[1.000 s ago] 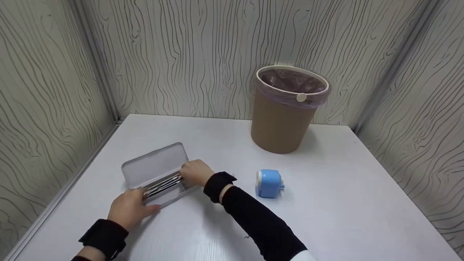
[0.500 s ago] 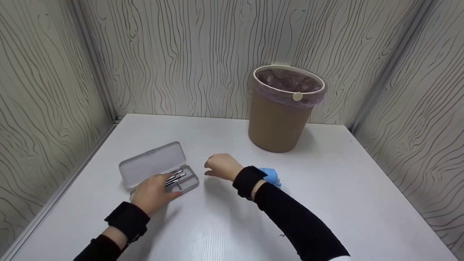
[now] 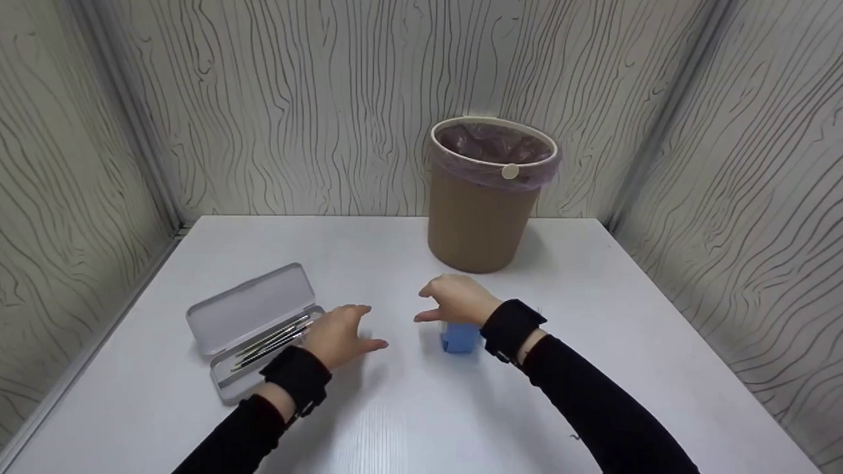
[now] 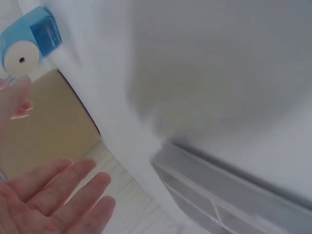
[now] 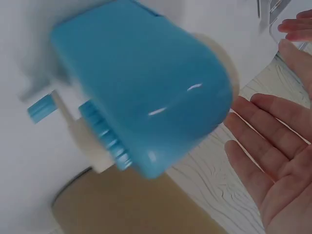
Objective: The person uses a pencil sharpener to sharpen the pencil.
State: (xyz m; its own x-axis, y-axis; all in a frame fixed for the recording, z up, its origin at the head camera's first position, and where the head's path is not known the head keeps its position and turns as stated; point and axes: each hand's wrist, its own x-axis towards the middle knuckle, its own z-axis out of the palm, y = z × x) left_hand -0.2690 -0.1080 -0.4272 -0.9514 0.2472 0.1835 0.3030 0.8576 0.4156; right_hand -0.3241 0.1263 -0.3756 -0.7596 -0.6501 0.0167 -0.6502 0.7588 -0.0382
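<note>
A blue crank pencil sharpener stands upright on the table, partly hidden below my right hand. Its white crank shows in the right wrist view. That hand's fingers are extended beside the sharpener and hold nothing; whether they touch it I cannot tell. My left hand hovers over the table with thumb and fingers spread, holding nothing. Just left of it lies a grey pencil case, its lid raised. Several dark, striped pencils lie inside, their right ends partly covered by the left hand.
A brown trash bin with a purple liner stands at the back, near the rear wall. Patterned side panels border the white table left and right. A small dark scrap lies by the right sleeve.
My right hand has left the pencil case, moving right to the sharpener. My left hand has moved right off the case, leaving the pencils lying in it. The view has turned slightly right.
</note>
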